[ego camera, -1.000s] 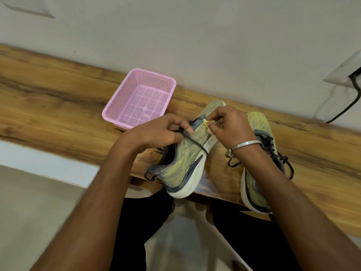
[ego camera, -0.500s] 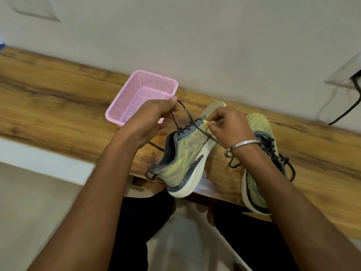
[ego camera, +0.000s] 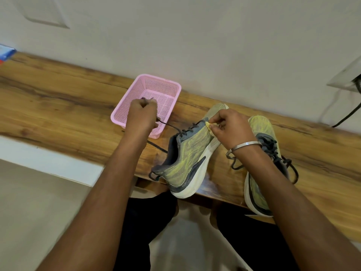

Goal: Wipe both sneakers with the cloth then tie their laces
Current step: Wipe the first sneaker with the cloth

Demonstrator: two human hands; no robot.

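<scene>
Two yellow-grey knit sneakers with white soles lie on the wooden ledge (ego camera: 58, 106). The left sneaker (ego camera: 187, 159) is tipped on its side, heel toward me. My left hand (ego camera: 141, 115) grips its dark lace (ego camera: 170, 125) and holds it taut out to the left, over the pink basket. My right hand (ego camera: 229, 128) pinches the sneaker's upper near the toe, with a small yellow bit (ego camera: 209, 125) showing between the fingers. The right sneaker (ego camera: 261, 169) lies behind my right forearm, its dark laces loose. No cloth is plainly visible.
A pink plastic mesh basket (ego camera: 166, 89) stands on the ledge against the pale wall, left of the sneakers. A black cable (ego camera: 345, 118) hangs from a wall box at far right. A blue-and-white item (ego camera: 5, 54) sits at the ledge's far left. My dark-clothed legs are below.
My left hand has pulled the lace away from the sneaker, up and leftward over the basket, drawing it taut. My right hand has kept its pinch near the toe.
</scene>
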